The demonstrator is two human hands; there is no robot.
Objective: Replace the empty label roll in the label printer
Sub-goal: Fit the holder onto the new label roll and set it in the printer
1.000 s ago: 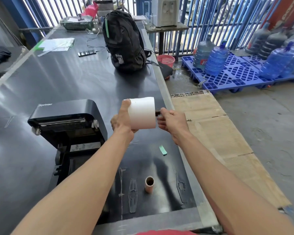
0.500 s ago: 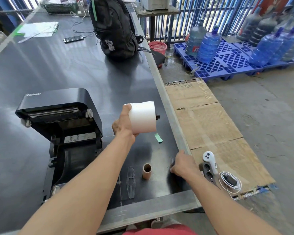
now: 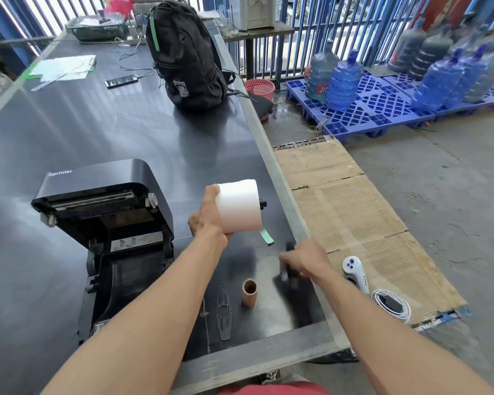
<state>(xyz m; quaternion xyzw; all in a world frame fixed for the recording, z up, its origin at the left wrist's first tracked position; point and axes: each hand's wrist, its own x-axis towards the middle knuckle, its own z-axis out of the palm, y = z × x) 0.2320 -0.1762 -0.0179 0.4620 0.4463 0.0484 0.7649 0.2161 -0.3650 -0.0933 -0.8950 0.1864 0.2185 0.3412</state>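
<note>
Fingers of left hand [image 3: 208, 220] wrap the near end of the new label roll [image 3: 238, 206], closed on it, roll held in air just right of the open label printer [image 3: 109, 232], axis roughly level; a dark spindle tip [image 3: 263, 203] sticks out of the far end. Head view, cont.: right hand [image 3: 304, 262] sits low near the surface [image 3: 126, 124] edge, fingers curled on a dark, motion-blurred part [image 3: 290, 269], prob. a roll guide or holder piece; exactly what it is, cannot tell. Empty core [image 3: 249, 293] stands upright on the surface between the hands, apart from both; a second dark plastic piece [image 3: 224, 312] lies flat just left of it; green tab [image 3: 266, 236] below the roll. Handling (judged): roll looks light but full, paper layers soft & liable to telescope or unwind, so grip around the outer wrap w/ thumb across an end face, not by the loose edge; spindle ends are the stiff pts for seating in the printer bay.
</note>
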